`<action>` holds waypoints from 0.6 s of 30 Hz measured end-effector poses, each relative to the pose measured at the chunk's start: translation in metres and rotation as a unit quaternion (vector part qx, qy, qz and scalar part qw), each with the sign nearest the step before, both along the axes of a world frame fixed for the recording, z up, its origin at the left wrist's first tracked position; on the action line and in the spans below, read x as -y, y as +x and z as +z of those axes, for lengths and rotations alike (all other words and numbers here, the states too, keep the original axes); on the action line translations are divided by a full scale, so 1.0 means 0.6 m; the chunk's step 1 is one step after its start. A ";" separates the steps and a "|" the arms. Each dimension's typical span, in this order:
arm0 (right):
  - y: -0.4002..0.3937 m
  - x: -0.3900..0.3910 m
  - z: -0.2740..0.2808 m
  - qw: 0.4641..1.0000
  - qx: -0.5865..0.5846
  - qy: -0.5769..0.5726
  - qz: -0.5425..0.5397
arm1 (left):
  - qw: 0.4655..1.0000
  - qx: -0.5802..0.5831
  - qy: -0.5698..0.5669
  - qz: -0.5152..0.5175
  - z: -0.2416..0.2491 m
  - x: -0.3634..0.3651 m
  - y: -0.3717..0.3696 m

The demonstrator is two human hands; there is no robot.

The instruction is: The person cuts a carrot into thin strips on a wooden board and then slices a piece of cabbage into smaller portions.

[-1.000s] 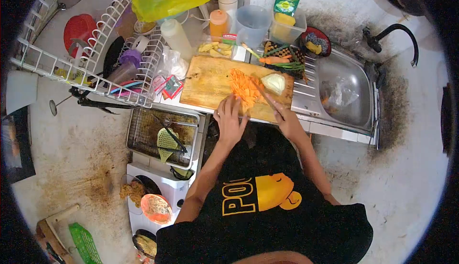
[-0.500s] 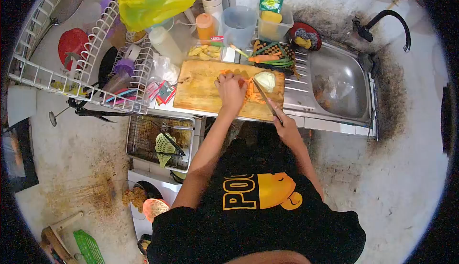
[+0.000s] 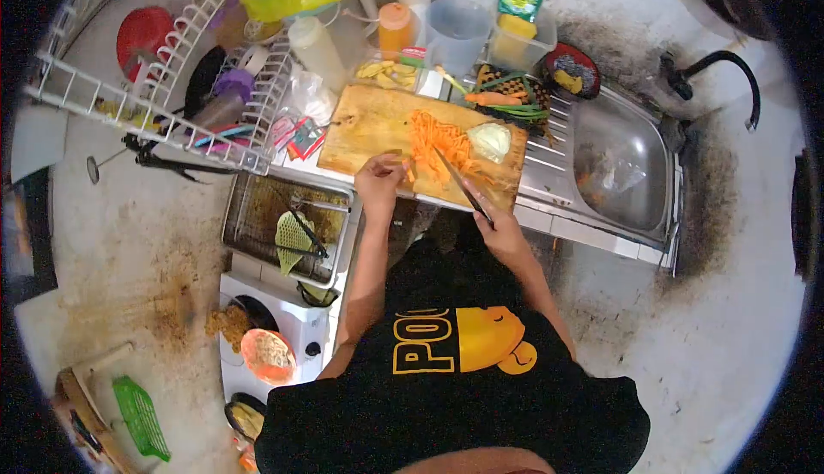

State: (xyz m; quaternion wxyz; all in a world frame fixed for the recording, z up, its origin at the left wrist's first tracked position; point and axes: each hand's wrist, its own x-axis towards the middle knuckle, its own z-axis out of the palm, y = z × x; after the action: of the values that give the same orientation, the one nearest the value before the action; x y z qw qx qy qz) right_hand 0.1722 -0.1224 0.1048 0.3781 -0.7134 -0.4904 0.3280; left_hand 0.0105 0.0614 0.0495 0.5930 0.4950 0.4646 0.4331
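The left hand (image 3: 379, 184) hangs over the near edge of a wooden cutting board (image 3: 367, 122) with its fingers partly curled, and an orange strip (image 3: 409, 170) shows right at the fingertips (whether it is pinched there or only touched, I cannot tell). The right hand (image 3: 501, 233), closed around the handle of a knife (image 3: 467, 187), is at the board's near edge too, a little closer to the body; the blade slants forward and to the left from the fist, its tip at the heap of carrot strips (image 3: 436, 142). That heap lies on the board ahead of both hands and between them, loose and tangled, with a few strips spread toward the knife. Straight ahead of the right hand, touching or nearly touching the heap's right side, is a pale, rounded vegetable piece (image 3: 490, 142). Farther beyond that hand, past the board, a whole carrot (image 3: 498, 99) lies among green stems (image 3: 520, 113). To the right hand's right, the table (image 3: 538, 219) runs on in white tile to a steel sink (image 3: 614, 120). Ahead of the left hand, past the board's far edge, are yellowish slices (image 3: 388, 74); forward and to its left lie small red packets (image 3: 307, 138). Nearer the body and left of the left hand sits a metal tray (image 3: 279, 274) with a pale green slotted utensil (image 3: 293, 238) in it.
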 end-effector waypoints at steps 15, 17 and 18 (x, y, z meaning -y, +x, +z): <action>-0.065 -0.058 -0.035 0.994 0.053 -0.022 0.092 | 0.983 -0.164 0.072 0.040 0.011 0.013 -0.011; -0.067 -0.058 -0.056 0.994 0.067 0.019 0.087 | 0.982 -0.180 0.059 0.023 0.001 0.003 -0.010; -0.070 -0.061 -0.055 0.992 0.079 0.061 0.082 | 0.982 -0.179 0.060 0.024 -0.008 -0.004 -0.009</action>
State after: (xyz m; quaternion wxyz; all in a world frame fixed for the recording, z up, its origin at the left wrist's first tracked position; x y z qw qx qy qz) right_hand 0.1300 -0.0855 0.0716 0.3530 -0.6699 -0.5949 0.2698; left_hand 0.0053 0.0635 0.0446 0.4591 0.5875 0.5481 0.3791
